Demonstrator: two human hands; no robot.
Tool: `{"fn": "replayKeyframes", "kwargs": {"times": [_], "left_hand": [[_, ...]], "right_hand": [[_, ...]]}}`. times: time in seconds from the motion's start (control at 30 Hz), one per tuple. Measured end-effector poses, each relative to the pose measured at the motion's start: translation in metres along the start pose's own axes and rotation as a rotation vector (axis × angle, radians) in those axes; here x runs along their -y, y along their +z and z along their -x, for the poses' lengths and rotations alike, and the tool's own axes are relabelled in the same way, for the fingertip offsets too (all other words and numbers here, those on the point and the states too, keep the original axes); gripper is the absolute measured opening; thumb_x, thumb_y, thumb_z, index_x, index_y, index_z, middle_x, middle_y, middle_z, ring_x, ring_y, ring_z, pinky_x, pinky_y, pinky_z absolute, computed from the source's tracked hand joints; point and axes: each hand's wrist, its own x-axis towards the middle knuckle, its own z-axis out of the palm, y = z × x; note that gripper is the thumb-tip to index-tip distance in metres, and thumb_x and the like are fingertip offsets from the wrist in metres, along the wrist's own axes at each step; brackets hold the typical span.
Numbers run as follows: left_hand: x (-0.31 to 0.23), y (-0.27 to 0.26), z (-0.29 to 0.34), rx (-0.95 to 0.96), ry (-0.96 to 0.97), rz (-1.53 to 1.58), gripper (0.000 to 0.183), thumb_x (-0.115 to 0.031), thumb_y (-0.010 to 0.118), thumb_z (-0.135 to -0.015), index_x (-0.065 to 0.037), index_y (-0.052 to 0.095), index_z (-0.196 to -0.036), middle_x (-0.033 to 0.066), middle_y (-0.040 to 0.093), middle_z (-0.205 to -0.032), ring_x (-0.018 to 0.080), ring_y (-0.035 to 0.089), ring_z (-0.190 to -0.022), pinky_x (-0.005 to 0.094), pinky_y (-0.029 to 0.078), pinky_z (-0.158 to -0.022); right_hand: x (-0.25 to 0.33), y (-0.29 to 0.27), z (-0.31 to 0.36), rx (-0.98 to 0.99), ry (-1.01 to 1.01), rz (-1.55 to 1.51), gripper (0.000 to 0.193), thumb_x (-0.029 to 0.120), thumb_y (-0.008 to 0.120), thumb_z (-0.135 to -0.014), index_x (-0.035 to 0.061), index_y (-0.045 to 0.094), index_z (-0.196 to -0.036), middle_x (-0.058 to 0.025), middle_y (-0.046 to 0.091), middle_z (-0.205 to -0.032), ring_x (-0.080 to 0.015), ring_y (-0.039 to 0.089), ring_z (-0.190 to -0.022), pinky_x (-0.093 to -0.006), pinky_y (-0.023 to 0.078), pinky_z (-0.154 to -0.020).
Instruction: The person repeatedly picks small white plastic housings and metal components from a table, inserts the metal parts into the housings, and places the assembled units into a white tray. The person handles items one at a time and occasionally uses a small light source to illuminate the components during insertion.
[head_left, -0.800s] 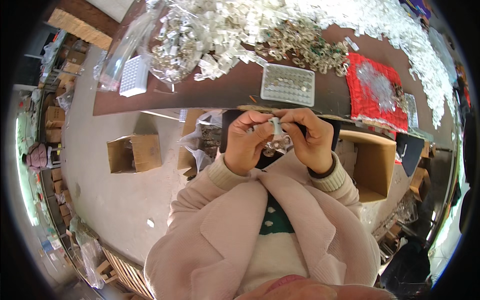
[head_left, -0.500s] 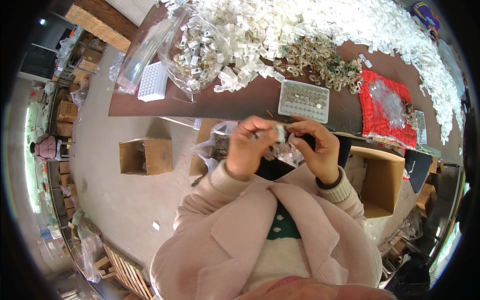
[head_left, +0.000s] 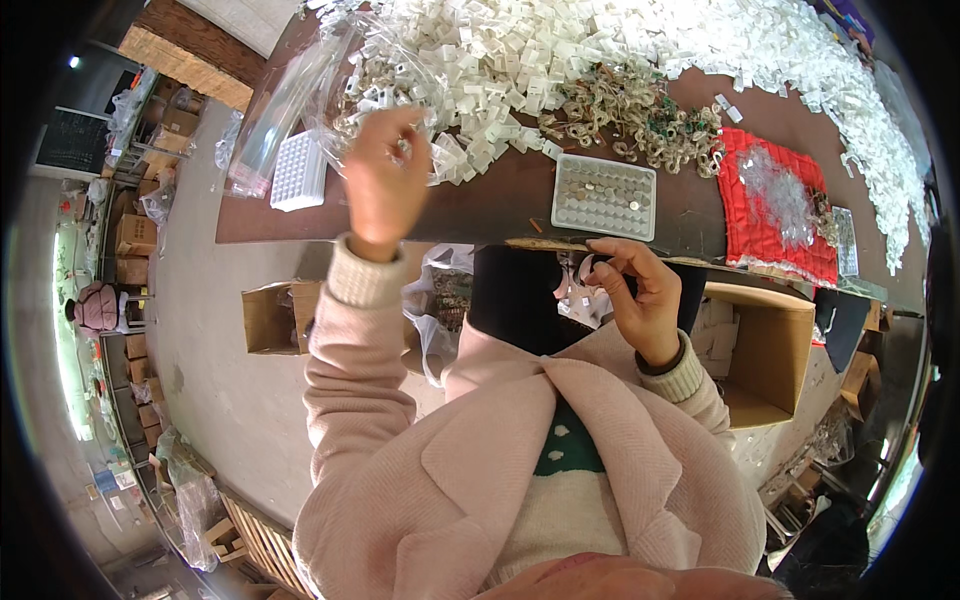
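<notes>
My left hand (head_left: 388, 185), slightly blurred, is over the clear plastic bag (head_left: 350, 105) of small white and brownish parts. Its fingers are curled, and a small pale spot shows between them; what it holds is unclear. Near the table's front edge, my right hand (head_left: 645, 305) is bent with thumb and forefinger close together. A thin pale curved thing shows by its fingertips, too small to name. Just beyond lies a clear tray (head_left: 604, 221) with round pockets, some holding small silvery discs. Behind it is a pile of brownish ring-shaped parts with wires (head_left: 640, 115).
White plastic housings (head_left: 500, 60) heap across the table's back. A white pocketed tray (head_left: 299, 175) stands at left; a red quilted cloth (head_left: 755, 225) with clear plastic pieces lies at right. Below the table are open cardboard boxes (head_left: 768, 365) and a plastic-lined bag (head_left: 435, 345).
My left hand has moved away from my right hand, forward and left to the plastic bag. The white piece between both hands is gone from there. My right hand has stayed almost in place.
</notes>
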Motion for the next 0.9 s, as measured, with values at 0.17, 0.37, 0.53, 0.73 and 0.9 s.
{"fn": "replayKeyframes", "kwargs": {"times": [0.17, 0.37, 0.53, 0.73, 0.9], "left_hand": [[0.002, 0.035, 0.044, 0.151, -0.083, -0.366, 0.016, -0.017, 0.072, -0.085, -0.005, 0.071, -0.096, 0.0159, 0.068, -0.091, 0.0329, 0.067, -0.074, 0.0399, 0.054, -0.062], [0.002, 0.044, 0.052, 0.030, -0.077, -0.252, 0.008, -0.011, 0.070, -0.087, -0.006, 0.070, -0.093, 0.0127, 0.066, -0.084, 0.0330, 0.067, -0.070, 0.0411, 0.054, -0.062], [-0.061, 0.034, 0.082, 0.140, 0.164, 0.094, 0.017, 0.006, 0.069, -0.082, -0.002, 0.070, -0.097, 0.0148, 0.068, -0.089, 0.0315, 0.069, -0.081, 0.0350, 0.055, -0.069], [-0.122, 0.035, 0.110, 0.357, 0.250, 0.355, 0.025, 0.003, 0.066, -0.089, 0.002, 0.064, -0.114, 0.0164, 0.067, -0.103, 0.0252, 0.069, -0.083, 0.0309, 0.056, -0.068], [-0.138, 0.042, 0.117, 0.489, -0.642, 1.240, 0.032, -0.002, 0.063, -0.096, 0.003, 0.053, -0.126, 0.0141, 0.067, -0.112, 0.0171, 0.067, -0.087, 0.0267, 0.055, -0.067]], "right_hand": [[-0.004, 0.002, -0.002, 0.006, -0.016, 0.006, 0.019, -0.004, 0.065, -0.092, -0.0020, 0.068, -0.111, -0.0071, 0.068, -0.086, -0.0107, 0.068, -0.073, -0.0231, 0.053, -0.065], [-0.003, 0.001, -0.001, 0.013, -0.017, -0.033, 0.019, -0.003, 0.066, -0.092, -0.0021, 0.068, -0.111, -0.0071, 0.068, -0.087, -0.0102, 0.068, -0.074, -0.0233, 0.053, -0.065], [-0.004, 0.002, -0.004, -0.042, 0.002, -0.031, 0.023, 0.002, 0.070, -0.090, -0.0009, 0.067, -0.113, -0.0059, 0.069, -0.087, -0.0100, 0.067, -0.079, -0.0246, 0.053, -0.069], [-0.006, 0.004, -0.003, -0.028, 0.064, -0.350, 0.017, 0.003, 0.062, -0.098, -0.0031, 0.064, -0.114, -0.0055, 0.068, -0.102, -0.0094, 0.064, -0.089, -0.0236, 0.051, -0.079], [-0.006, -0.011, -0.001, -0.004, -0.124, -0.168, 0.014, 0.003, 0.064, -0.097, -0.0025, 0.065, -0.110, -0.0103, 0.067, -0.112, -0.0099, 0.062, -0.092, -0.0242, 0.051, -0.079]]}}
